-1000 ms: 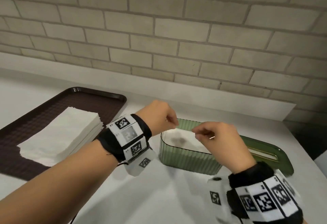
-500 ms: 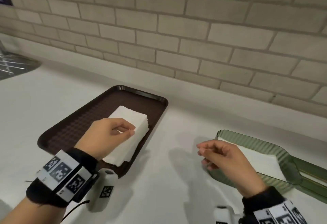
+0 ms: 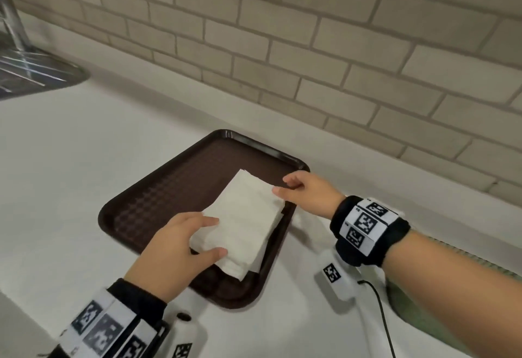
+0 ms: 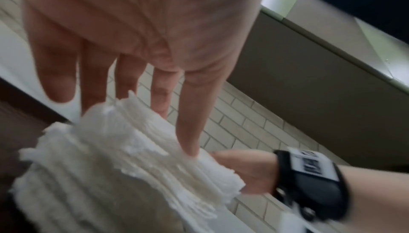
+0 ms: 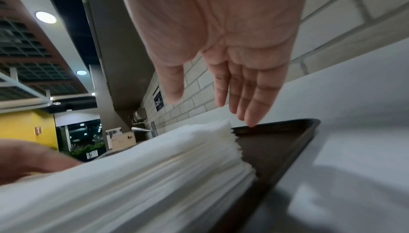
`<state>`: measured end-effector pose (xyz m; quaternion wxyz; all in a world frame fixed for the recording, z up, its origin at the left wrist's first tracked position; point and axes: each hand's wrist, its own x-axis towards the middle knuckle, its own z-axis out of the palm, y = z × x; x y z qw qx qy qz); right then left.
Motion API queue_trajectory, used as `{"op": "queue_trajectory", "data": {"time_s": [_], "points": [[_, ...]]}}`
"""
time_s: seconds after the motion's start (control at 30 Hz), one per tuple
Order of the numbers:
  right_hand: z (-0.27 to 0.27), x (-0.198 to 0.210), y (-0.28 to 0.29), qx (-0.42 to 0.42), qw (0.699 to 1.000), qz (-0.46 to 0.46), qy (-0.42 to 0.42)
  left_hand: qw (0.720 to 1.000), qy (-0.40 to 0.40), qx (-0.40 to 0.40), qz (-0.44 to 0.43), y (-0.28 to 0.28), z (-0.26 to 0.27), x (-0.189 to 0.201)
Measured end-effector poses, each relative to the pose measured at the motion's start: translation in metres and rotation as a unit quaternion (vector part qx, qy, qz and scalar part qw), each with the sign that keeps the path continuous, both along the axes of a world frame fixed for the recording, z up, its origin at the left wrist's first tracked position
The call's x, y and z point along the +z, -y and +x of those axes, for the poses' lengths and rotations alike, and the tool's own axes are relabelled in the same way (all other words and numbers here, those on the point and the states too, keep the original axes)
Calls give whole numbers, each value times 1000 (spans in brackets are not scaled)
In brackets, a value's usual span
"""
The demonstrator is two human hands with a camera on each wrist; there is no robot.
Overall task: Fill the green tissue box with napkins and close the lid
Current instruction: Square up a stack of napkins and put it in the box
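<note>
A white napkin stack (image 3: 245,219) lies on the brown tray (image 3: 158,193), its upper part shifted off the sheets beneath. My left hand (image 3: 180,247) is at the stack's near end, straight fingers (image 4: 190,131) lying on top and the thumb apart from it. My right hand (image 3: 305,191) reaches to the far right end with straight fingers (image 5: 254,107) hanging just over the stack's edge (image 5: 221,142) and the tray (image 5: 287,142). The green tissue box (image 3: 406,306) shows only as a sliver at the lower right, mostly hidden behind my right forearm.
The tray sits on a white counter (image 3: 84,142) against a brick wall (image 3: 282,46). A metal sink (image 3: 34,75) is at the far left. A black cable (image 3: 381,318) runs from my right wrist camera across the counter.
My right hand has left the green box and crossed left to the far end of the napkin stack. My left hand has stayed on the stack. The view has swung left.
</note>
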<state>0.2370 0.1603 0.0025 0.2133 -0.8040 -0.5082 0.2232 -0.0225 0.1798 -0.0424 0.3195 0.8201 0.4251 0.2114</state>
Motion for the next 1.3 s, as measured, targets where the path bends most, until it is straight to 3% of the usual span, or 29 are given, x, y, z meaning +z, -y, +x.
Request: {"op": "queue_trajectory", "data": {"time_s": [0.1,0.2,0.3,0.57,0.87,1.3], "points": [[-4,7,-36,39,997,-66,0,1000,-11,-12,-20,0,1,-4],[-16,14,-59,101,978,-173,54,999,-17,-13,-29,-2,2,-6],[-28,13,-71,142,963,-209,96,999,-34,-12,-21,-2,4,-7],[-46,6,-79,104,962,-165,192,999,-47,-7,-19,-5,8,-5],[-67,9,-78,108,935,-144,306,998,-54,-10,-21,-6,8,-4],[-66,8,-82,135,924,-182,307,998,-62,-5,-27,-5,9,-2]]}}
